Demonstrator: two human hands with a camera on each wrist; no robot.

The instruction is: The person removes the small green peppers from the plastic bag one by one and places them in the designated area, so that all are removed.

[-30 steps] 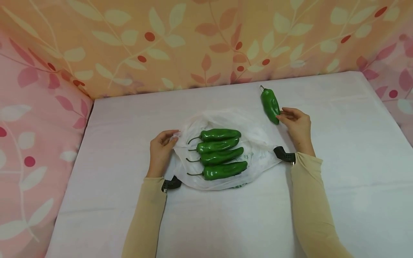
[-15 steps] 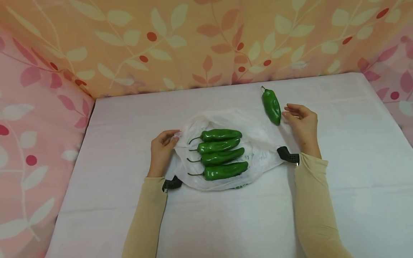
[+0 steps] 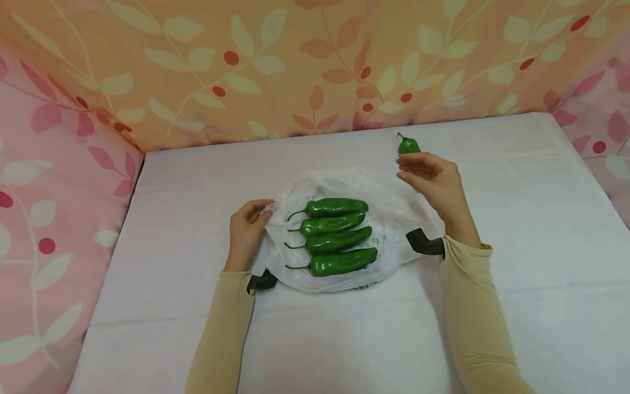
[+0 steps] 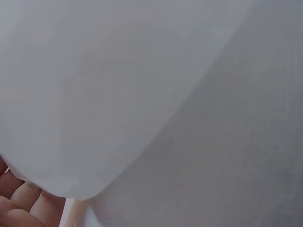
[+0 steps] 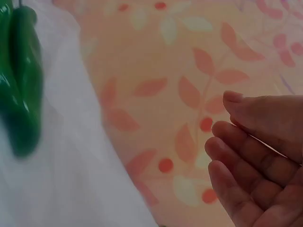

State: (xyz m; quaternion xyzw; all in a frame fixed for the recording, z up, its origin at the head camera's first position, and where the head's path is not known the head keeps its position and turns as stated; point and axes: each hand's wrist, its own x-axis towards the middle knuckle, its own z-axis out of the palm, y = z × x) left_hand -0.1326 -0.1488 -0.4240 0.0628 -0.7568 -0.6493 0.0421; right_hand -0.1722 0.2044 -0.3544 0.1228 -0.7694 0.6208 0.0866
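Observation:
Several green peppers (image 3: 339,238) lie in a stacked row on a thin white plastic bag (image 3: 394,205), their stems to the left. At the bag's left edge my left hand (image 3: 246,232) pinches the plastic between thumb and fingers. The left wrist view is mostly filled by the pale bag, with curled fingers (image 4: 28,203) low at its left. My right hand (image 3: 438,186) is raised near the bag's right side, holding nothing, fingers loosely bent. Beyond it lies a single green pepper (image 3: 408,145); its lower part is hidden behind the hand.
A white cloth (image 3: 344,339) covers the table. Patterned fabric walls stand at the back (image 3: 275,65) and left (image 3: 49,208). Black wrist devices sit at the left cuff (image 3: 262,281) and right cuff (image 3: 425,244), the right one overlapping the bag in the head view.
My right hand lets go of the single pepper, draws back to the right, then swings left in front of it. My left hand stays on the bag.

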